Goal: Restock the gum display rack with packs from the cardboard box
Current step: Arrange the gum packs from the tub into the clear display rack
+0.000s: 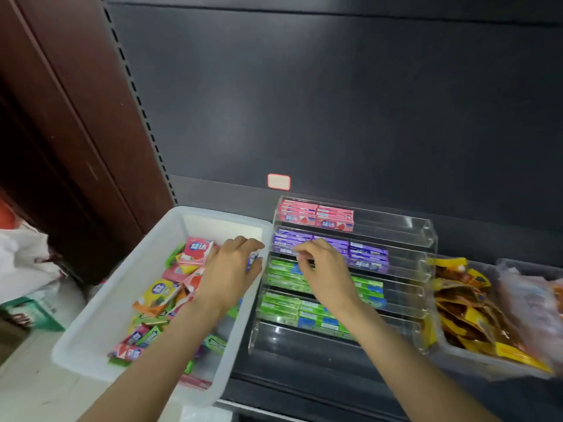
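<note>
A clear acrylic gum rack stands on the dark shelf. Its tiers hold pink packs at the top, purple packs below them, then two rows of green packs. To its left, a white plastic bin holds several loose gum packs in mixed colours. My left hand reaches over the bin's far right corner and grips a purple pack, mostly hidden under the fingers. My right hand is at the purple tier, fingertips curled and pinching a purple pack at that row's left end.
A clear tub of yellow and brown snack packets sits right of the rack, with another bagged item at the far right. A small pink-edged label is on the shelf's back panel. A white bag lies on the floor at left.
</note>
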Tool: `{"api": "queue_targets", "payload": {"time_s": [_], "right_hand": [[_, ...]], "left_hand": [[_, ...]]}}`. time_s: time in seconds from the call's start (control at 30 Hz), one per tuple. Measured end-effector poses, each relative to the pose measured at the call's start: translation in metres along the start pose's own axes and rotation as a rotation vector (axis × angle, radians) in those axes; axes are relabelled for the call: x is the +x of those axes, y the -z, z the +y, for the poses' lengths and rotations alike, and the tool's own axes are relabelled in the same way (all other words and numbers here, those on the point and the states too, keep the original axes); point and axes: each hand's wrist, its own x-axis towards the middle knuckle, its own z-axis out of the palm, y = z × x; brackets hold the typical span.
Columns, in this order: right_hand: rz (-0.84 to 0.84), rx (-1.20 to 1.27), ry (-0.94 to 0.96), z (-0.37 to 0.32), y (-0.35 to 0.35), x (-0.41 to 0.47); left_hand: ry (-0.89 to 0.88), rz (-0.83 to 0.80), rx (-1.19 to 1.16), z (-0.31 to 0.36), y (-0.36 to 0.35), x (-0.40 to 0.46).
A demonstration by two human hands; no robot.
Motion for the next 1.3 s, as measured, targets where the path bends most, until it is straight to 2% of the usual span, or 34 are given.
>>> {"api": "queue_targets", "payload": {"time_s": [0.23,0.4,0.57,0.8,0.97,1.13,1.23,1.3], "right_hand": [[-0.179,0.006,0.029,-0.089,-0.112,0.013],[-0.331,-0.074,-0.063,-0.131,-0.178,0.014],[-0.476,-0.166,-0.161,-0.147,-0.213,0.010],[-0.597,-0.384,-0.075,-0.173,-0.244,0.021],[-0.552,-0.416,-0.102,-0.173,-0.254,0.033],[-0.506,-0.464,-0.002,-0.180,-0.243,0.038],[-0.365,-0.453,0.002,-0.179,-0.229,0.034],[-0.261,-0.364,-0.066,-0.176,-0.218,0.032]], "left_hand": [[0.224,0.033,0.040,-0.142,0.052,-0.047],[0.270,-0.174,0.097,-0.227,0.068,-0.068],[0.219,-0.375,-0.025,-0.263,0.069,-0.075],[0.202,-0.418,-0.151,-0.268,0.076,-0.078],[0.203,-0.421,-0.170,-0.271,0.075,-0.077],[0.221,-0.410,-0.201,-0.273,0.072,-0.078],[0.136,-0.320,-0.112,-0.270,0.072,-0.078],[0.069,-0.173,-0.141,-0.262,0.073,-0.075]]}}
